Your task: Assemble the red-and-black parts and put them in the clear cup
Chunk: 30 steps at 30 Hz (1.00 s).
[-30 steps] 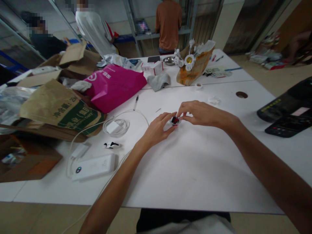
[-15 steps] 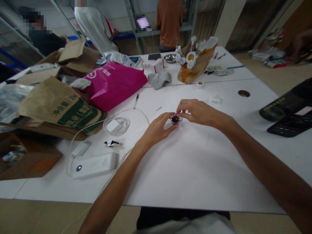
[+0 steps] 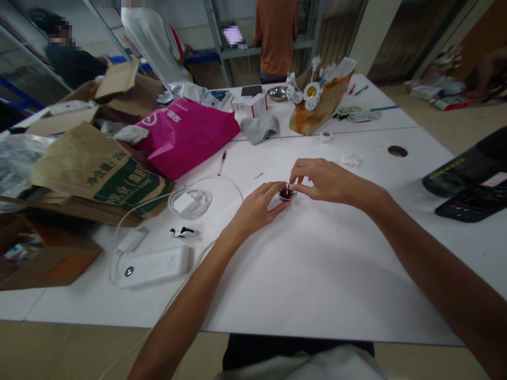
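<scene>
A small round cup-like piece [image 3: 287,193] with a pale rim sits at the middle of the table. Its inside is dark with red bits, too small to make out clearly. My left hand [image 3: 259,206] grips it from the left, fingers at the far side and thumb at the near side. From the right, my right hand [image 3: 317,179] reaches to its upper edge, thumb and fingertips pinched together. Whatever those fingertips hold is too small to name. Beyond my left hand lies a thin little metal-looking piece [image 3: 259,175].
On the left are a white power bank [image 3: 156,266], a coiled cable with charger [image 3: 189,203], a pink bag [image 3: 190,134] and cardboard boxes [image 3: 47,253]. White round fittings [image 3: 311,95] stand in a paper bag at the back. A black bottle [image 3: 463,166] is right. Several people are beyond the table.
My right hand has shifted very slightly up and right, its fingertips still at the piece's edge. My left hand keeps its hold.
</scene>
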Available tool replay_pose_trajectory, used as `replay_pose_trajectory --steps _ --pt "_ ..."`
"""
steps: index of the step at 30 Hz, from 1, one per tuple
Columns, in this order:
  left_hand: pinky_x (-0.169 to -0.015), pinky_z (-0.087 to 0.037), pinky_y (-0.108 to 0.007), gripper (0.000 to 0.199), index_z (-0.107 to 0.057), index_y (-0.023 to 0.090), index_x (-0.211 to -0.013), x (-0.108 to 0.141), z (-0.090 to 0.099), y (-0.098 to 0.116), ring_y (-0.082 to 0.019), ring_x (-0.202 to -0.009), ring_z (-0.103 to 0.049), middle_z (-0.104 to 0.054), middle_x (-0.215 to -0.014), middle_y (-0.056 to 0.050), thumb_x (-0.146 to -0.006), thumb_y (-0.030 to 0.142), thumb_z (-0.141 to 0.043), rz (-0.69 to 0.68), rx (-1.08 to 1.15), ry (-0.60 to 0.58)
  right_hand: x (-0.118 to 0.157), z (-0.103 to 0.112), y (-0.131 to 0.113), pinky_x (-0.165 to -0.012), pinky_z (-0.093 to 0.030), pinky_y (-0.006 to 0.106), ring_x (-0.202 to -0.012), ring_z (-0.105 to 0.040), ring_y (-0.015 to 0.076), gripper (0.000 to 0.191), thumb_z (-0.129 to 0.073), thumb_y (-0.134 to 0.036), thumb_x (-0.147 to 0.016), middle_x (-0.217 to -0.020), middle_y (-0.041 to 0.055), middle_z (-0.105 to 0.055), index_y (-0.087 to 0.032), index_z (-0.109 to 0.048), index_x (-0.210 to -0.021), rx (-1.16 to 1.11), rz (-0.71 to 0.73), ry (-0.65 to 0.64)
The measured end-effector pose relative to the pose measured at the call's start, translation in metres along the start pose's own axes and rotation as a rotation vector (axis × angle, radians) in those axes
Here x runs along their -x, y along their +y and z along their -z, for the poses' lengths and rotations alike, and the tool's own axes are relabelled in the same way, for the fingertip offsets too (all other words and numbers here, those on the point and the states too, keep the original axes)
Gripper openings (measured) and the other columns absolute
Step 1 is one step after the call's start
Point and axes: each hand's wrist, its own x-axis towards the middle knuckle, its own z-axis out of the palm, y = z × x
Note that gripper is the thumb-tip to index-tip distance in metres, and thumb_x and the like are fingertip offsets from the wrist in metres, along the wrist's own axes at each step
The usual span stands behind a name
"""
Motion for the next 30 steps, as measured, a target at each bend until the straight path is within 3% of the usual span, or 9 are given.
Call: replay_pose_trajectory --steps 12,22,30 --pt "-0.117 -0.061 -0.049 0.047 -0.058 0.023 -0.153 0.002 -0.003 -0.002 -0.029 -0.135 -0.073 -0.074 -0.147 -0.015 -0.11 0.039 -0.07 -0.023 -0.016 0.004 0.004 0.0 -0.012 -0.09 -0.054 0.038 -0.112 -0.074 0.0293 0.021 -0.066 -0.03 -0.106 -0.125 0.0114 -0.077 -0.021 -0.08 -0.118 0.116 -0.035 -0.104" --pt "-0.115 -0.062 -0.05 0.047 -0.057 0.023 -0.152 0.001 -0.003 0.0 -0.03 -0.132 -0.074 -0.074 -0.145 -0.015 -0.11 0.037 -0.071 -0.029 -0.041 0.012 0.005 0.007 -0.027 -0.088 -0.055 0.036 -0.108 -0.075 0.0279 0.028 -0.054 -0.025 -0.112 -0.126 0.0132 -0.076 -0.022 -0.081 -0.119 0.227 -0.055 -0.191" --pt "-0.115 -0.061 -0.051 0.048 -0.055 0.023 -0.155 0.001 -0.002 0.001 -0.031 -0.133 -0.073 -0.073 -0.147 -0.016 -0.112 0.039 -0.067 -0.056 -0.048 -0.001 0.008 -0.003 -0.006 -0.097 -0.057 0.041 -0.109 -0.073 0.0283 0.024 -0.058 -0.022 -0.106 -0.123 0.011 -0.076 -0.025 -0.079 -0.118 0.039 -0.001 -0.136"
